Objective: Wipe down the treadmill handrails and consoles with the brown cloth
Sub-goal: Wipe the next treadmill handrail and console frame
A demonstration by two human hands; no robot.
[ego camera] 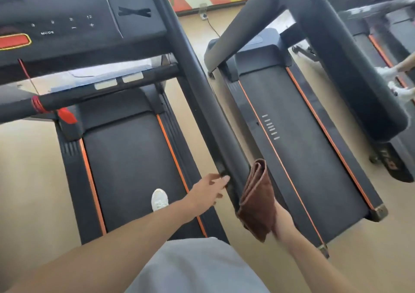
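folded brown terry cloth point(257, 199) draped against the near end of the long black padded treadmill handrail point(199, 90), on its right side, pinched from below by the right hand point(283, 223), fingers hidden behind the fabric. left hand point(210, 191) on the opposite side of that rail end, fingers loosely extended with tips touching the rail's left edge, gripping nothing. white sneaker point(159, 199) planted on the black running belt point(134, 169) below the black console point(58, 23).
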